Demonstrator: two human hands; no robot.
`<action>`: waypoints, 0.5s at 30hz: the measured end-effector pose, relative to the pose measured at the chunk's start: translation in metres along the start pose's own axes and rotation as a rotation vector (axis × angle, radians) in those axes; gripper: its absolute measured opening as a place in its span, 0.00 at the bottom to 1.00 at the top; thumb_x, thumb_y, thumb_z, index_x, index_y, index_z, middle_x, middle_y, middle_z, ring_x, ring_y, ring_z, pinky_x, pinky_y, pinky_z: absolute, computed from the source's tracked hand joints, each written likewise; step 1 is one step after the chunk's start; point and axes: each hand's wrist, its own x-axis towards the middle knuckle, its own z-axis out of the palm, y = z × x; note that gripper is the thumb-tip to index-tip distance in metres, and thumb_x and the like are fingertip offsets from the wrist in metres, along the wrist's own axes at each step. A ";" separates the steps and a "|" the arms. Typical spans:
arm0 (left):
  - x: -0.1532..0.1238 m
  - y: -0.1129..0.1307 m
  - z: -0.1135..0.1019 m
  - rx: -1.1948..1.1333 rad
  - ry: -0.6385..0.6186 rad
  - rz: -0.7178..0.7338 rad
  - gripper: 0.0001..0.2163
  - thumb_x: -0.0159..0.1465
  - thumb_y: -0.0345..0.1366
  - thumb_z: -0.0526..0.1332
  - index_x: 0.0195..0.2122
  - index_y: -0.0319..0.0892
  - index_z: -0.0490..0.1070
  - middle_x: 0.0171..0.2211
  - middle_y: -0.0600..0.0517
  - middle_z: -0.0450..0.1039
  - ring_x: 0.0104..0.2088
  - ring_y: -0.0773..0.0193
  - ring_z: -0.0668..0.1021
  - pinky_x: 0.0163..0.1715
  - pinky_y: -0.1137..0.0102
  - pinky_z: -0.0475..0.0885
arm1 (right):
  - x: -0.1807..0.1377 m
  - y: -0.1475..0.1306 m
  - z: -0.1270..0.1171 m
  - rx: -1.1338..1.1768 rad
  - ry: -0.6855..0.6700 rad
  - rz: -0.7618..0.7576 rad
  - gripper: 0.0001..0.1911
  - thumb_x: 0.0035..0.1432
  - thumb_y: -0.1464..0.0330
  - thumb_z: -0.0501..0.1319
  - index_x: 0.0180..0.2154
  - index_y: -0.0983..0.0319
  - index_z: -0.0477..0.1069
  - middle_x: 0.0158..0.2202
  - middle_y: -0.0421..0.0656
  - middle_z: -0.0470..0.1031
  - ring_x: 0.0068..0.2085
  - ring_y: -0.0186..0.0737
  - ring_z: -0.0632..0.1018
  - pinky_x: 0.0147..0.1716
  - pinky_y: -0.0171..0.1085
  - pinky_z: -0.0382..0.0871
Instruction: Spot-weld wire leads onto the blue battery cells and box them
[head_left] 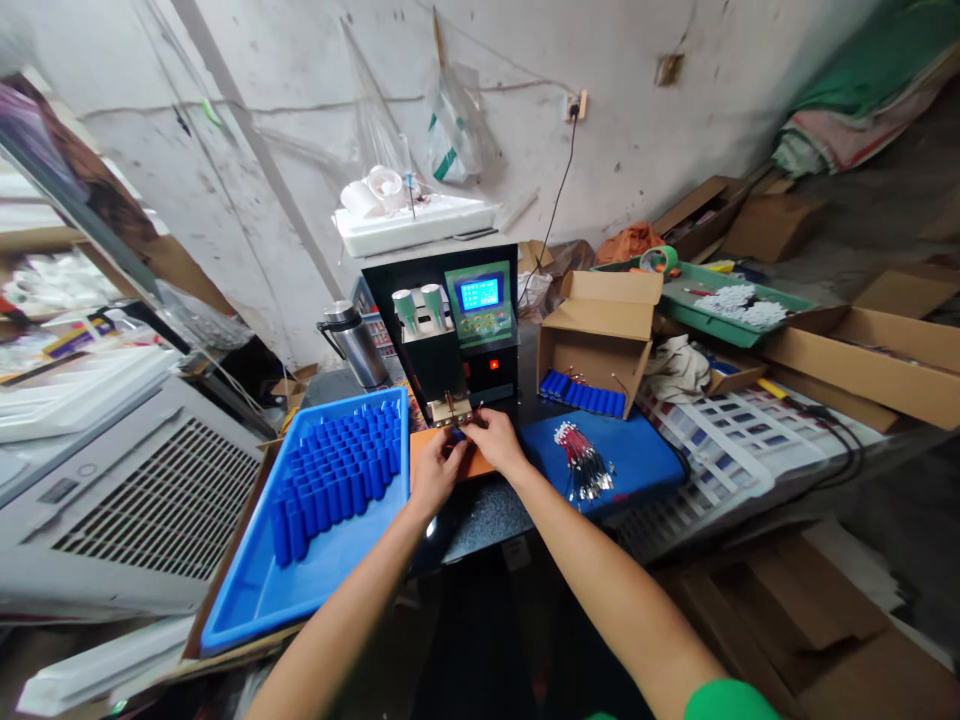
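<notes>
Standing at the counter's front edge, a person works with both hands under the black welding machine (457, 330).
Left hand (433, 470): fingers curled, pinching a small blue piece (457, 434), probably a cell, though it is too small to be sure.
Right hand (495, 440): fingertips closed on the same piece from the other side.
Piece: over the orange pad (474, 466), just below the machine's tips, mid-counter.
Blue tray (247, 600), left edge: blue cells (337, 470) standing upright in rows.
Blue mat (645, 455), right of the hands: bundle of red wires (583, 465).
Open cardboard box (600, 320), behind the mat: loose cells (581, 392) lying flat.
</notes>
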 end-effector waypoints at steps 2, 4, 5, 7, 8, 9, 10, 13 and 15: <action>0.000 0.000 0.000 -0.005 -0.001 0.000 0.14 0.62 0.42 0.59 0.45 0.40 0.71 0.36 0.50 0.76 0.34 0.62 0.77 0.37 0.69 0.71 | 0.001 0.002 0.000 0.000 -0.001 0.002 0.06 0.52 0.66 0.61 0.29 0.61 0.75 0.29 0.41 0.78 0.32 0.40 0.76 0.35 0.36 0.68; 0.000 0.000 0.001 -0.001 0.003 -0.004 0.14 0.62 0.42 0.59 0.46 0.39 0.71 0.36 0.50 0.76 0.34 0.62 0.77 0.37 0.68 0.72 | 0.001 0.003 0.000 0.009 -0.005 -0.003 0.07 0.52 0.65 0.61 0.29 0.62 0.75 0.29 0.40 0.78 0.32 0.40 0.76 0.34 0.35 0.68; 0.000 0.000 0.001 -0.001 0.006 -0.004 0.14 0.62 0.42 0.59 0.46 0.39 0.71 0.36 0.49 0.77 0.34 0.61 0.77 0.38 0.68 0.72 | 0.001 0.003 0.000 0.016 -0.009 -0.008 0.07 0.52 0.65 0.61 0.29 0.62 0.75 0.29 0.40 0.78 0.32 0.40 0.76 0.34 0.35 0.68; 0.000 0.001 0.001 -0.003 0.009 -0.004 0.14 0.62 0.42 0.59 0.45 0.39 0.72 0.37 0.48 0.77 0.35 0.61 0.78 0.39 0.67 0.72 | -0.001 0.004 -0.002 0.029 -0.021 -0.021 0.08 0.53 0.63 0.61 0.29 0.61 0.75 0.29 0.40 0.77 0.32 0.40 0.76 0.33 0.35 0.68; 0.000 0.002 0.001 -0.004 0.009 -0.003 0.15 0.62 0.42 0.59 0.45 0.39 0.72 0.38 0.48 0.77 0.36 0.60 0.78 0.40 0.66 0.73 | -0.003 0.004 -0.004 0.033 -0.023 -0.026 0.08 0.53 0.63 0.61 0.29 0.61 0.74 0.29 0.40 0.77 0.32 0.40 0.76 0.33 0.34 0.67; 0.000 0.003 0.001 -0.002 0.010 -0.002 0.15 0.62 0.42 0.59 0.45 0.39 0.72 0.38 0.48 0.77 0.37 0.60 0.78 0.40 0.66 0.73 | -0.005 0.004 -0.005 0.033 -0.025 -0.033 0.09 0.53 0.62 0.61 0.29 0.61 0.74 0.29 0.40 0.77 0.32 0.40 0.76 0.32 0.34 0.67; 0.000 0.004 0.001 0.003 0.011 0.000 0.15 0.62 0.43 0.59 0.45 0.39 0.72 0.38 0.48 0.77 0.37 0.59 0.78 0.41 0.66 0.73 | -0.007 0.004 -0.007 0.028 -0.025 -0.042 0.09 0.53 0.61 0.61 0.29 0.61 0.73 0.29 0.40 0.76 0.32 0.40 0.75 0.32 0.34 0.67; -0.001 0.009 0.001 0.019 0.020 0.011 0.15 0.62 0.43 0.58 0.44 0.39 0.72 0.37 0.49 0.77 0.37 0.60 0.77 0.41 0.66 0.72 | -0.014 0.004 -0.013 -0.005 -0.032 -0.062 0.10 0.52 0.60 0.61 0.27 0.61 0.70 0.27 0.40 0.74 0.30 0.39 0.74 0.30 0.34 0.65; -0.002 0.011 0.002 0.014 0.024 0.004 0.14 0.62 0.43 0.58 0.44 0.39 0.72 0.37 0.49 0.77 0.35 0.61 0.77 0.39 0.67 0.72 | -0.017 0.004 -0.015 -0.040 -0.045 -0.062 0.11 0.52 0.60 0.61 0.24 0.61 0.68 0.24 0.39 0.72 0.27 0.38 0.72 0.28 0.34 0.63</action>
